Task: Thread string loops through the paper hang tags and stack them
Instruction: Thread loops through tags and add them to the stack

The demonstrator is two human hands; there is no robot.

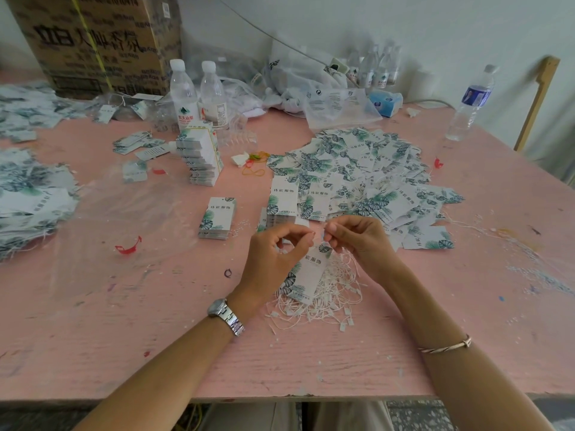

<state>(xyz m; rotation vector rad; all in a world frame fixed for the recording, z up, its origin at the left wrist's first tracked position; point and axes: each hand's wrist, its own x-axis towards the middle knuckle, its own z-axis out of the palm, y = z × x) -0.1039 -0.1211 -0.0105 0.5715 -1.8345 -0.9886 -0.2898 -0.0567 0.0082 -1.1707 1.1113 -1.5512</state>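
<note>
head view. a: where's the hang tag [306, 272] just now?
b: lifted off the desk [280, 362], near the front middle. it hangs tilted, leafy end down, over a tangled pile of white string loops [329, 301].
a: and the hands?
b: both up at the tag's top end, fingertips almost meeting. the right hand [357, 241] pinches the tag's top corner between thumb and forefinger, its other fingers curled in. the left hand [273, 256] has thumb and forefinger pressed tip to tip on a bit of white string [313, 234], the rest of its fingers loosely bent.
a: is the string through the hole?
b: can't tell, the fingers cover it.
a: what's close by?
b: a small squared stack of tags [217, 217] to the left behind the hands, another low stack [281, 200] straight behind them, and a wide loose heap of tags [357, 169] spreading back and right.
a: farther off?
b: a tall leaning stack [200, 157] mid-desk, two water bottles [183, 91] behind it, and a cardboard box [93, 42] at the back left. there's a metal watch [225, 315] on the left wrist and a thin bracelet [445, 346] on the right forearm.
</note>
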